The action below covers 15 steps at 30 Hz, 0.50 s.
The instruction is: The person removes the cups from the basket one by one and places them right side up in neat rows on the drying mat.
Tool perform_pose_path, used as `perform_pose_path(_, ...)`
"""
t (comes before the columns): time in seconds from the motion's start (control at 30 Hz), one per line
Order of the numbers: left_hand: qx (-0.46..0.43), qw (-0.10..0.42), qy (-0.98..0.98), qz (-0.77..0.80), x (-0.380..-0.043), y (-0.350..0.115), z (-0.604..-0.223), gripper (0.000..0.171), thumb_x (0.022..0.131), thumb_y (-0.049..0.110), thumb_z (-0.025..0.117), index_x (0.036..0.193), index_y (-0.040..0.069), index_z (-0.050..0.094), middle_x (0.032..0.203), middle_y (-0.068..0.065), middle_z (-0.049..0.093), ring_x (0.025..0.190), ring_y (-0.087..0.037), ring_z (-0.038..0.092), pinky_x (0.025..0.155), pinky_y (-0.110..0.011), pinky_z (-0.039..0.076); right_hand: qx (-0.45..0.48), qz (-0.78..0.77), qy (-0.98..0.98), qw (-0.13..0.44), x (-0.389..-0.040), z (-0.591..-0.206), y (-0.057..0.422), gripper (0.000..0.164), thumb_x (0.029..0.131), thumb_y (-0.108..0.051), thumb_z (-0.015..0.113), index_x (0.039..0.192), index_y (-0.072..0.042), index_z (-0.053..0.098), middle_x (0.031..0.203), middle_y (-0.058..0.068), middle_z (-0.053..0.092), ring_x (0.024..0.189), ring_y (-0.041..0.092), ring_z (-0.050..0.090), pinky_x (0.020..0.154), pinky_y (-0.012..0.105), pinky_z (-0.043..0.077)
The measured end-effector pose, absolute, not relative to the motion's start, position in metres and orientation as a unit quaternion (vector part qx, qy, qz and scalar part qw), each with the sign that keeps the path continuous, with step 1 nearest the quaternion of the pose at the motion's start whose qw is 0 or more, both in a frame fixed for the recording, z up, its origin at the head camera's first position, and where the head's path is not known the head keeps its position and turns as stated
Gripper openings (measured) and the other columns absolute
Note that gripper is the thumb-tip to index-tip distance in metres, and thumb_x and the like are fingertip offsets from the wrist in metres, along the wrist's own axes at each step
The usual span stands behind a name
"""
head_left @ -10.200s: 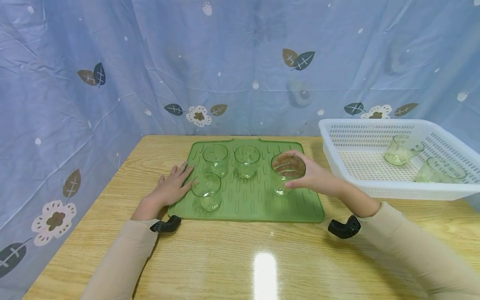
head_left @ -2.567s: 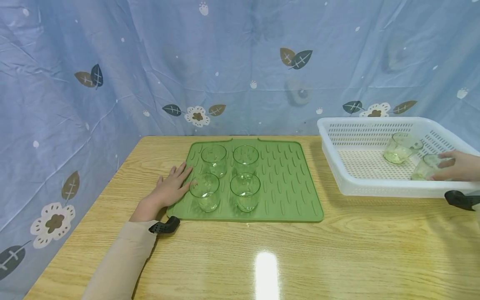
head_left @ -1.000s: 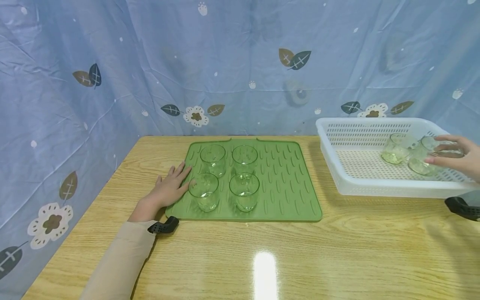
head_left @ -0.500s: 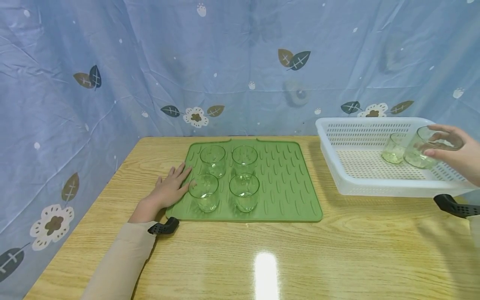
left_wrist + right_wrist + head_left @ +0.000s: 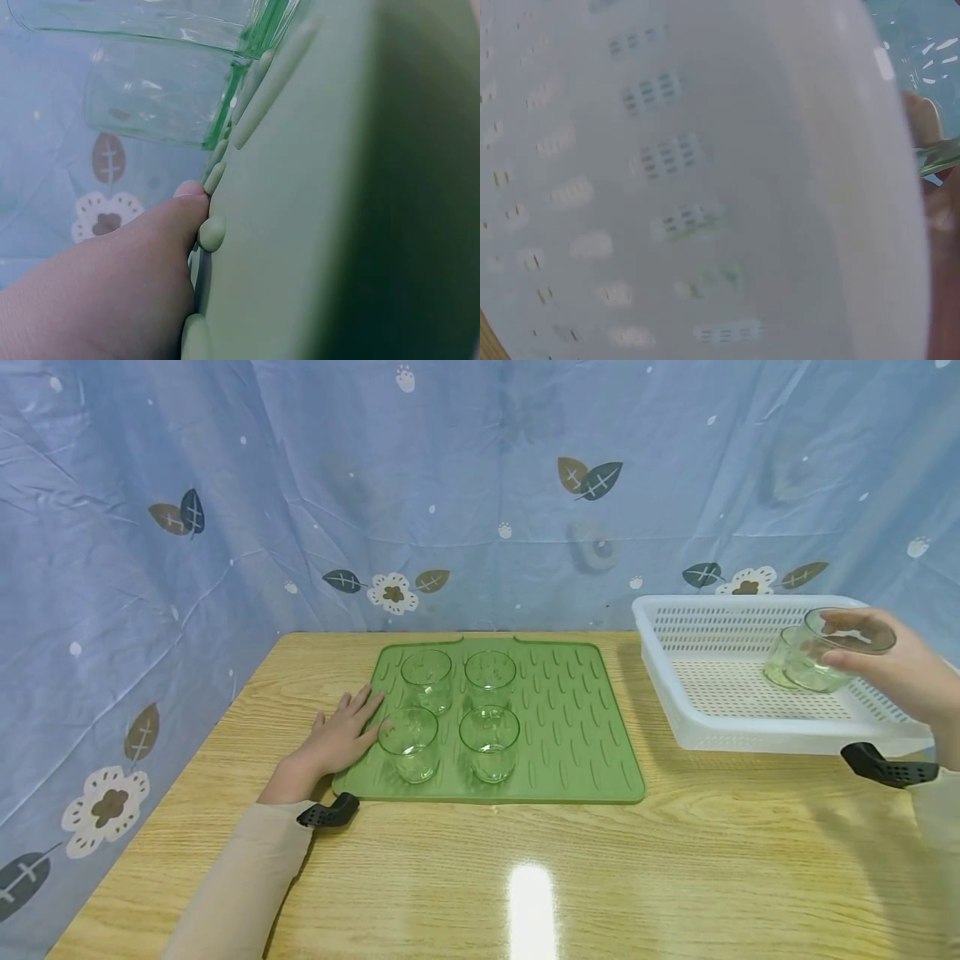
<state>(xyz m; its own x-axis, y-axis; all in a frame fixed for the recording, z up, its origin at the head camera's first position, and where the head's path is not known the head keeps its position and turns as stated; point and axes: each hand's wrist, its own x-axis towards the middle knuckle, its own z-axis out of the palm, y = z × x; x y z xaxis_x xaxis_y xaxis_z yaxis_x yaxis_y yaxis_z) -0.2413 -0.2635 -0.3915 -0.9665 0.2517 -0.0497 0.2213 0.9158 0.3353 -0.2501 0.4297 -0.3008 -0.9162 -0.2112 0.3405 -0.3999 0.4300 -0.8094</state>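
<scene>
My right hand (image 5: 896, 664) grips a clear drinking glass (image 5: 817, 664) by its side, tilted a little, over the white basket. Behind it, partly hidden, a second glass (image 5: 777, 662) stands in the basket. My left hand (image 5: 337, 735) lies flat with spread fingers on the left edge of the green mat (image 5: 577, 743); its thumb is close to the front-left glass (image 5: 411, 747). Several glasses stand upright on the mat in two rows, among them the front-right glass (image 5: 490, 747). In the right wrist view the basket wall (image 5: 780, 187) covers most of the hand.
The white perforated basket (image 5: 795, 735) stands at the right on the wooden table (image 5: 420, 877). Its near rim lies under my right wrist. Bare mat shows right of the glasses. A blue patterned curtain (image 5: 480, 485) closes off the back and left.
Ten seconds ago my right hand held a glass over the mat; that glass now stands front-right there. Since then it gripped another in the basket, lifting and moving it left. My left hand stays put.
</scene>
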Motion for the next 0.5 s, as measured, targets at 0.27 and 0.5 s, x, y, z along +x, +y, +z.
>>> perform_pose_path(0.27, 0.121, 0.05, 0.978, 0.165, -0.243, -0.265, -0.393, 0.074, 0.11, 0.055, 0.035, 0.166, 0.011, 0.017, 0.171, -0.018, 0.001, 0.152, -0.049, -0.003, 0.11, -0.079, -0.003, 0.294, 0.642, -0.708, 0.02, -0.259, -0.298, 0.413, 0.053, 0.099, 0.023, 0.044, 0.141, -0.007, 0.054, 0.133, -0.005, 0.066, 0.118, 0.003, 0.063, 0.089, 0.013, 0.05)
perform_pose_path(0.5, 0.122, 0.05, 0.978, 0.165, -0.243, -0.266, -0.393, 0.074, 0.109, 0.055, 0.035, 0.166, 0.011, 0.017, 0.171, -0.018, 0.001, 0.152, -0.05, -0.003, 0.11, -0.08, -0.003, 0.335, 0.654, -0.678, -0.009, -0.265, -0.293, 0.395, 0.054, 0.099, 0.022, 0.044, 0.145, -0.005, 0.05, 0.137, -0.001, 0.064, 0.122, 0.007, 0.062, 0.094, 0.016, 0.05)
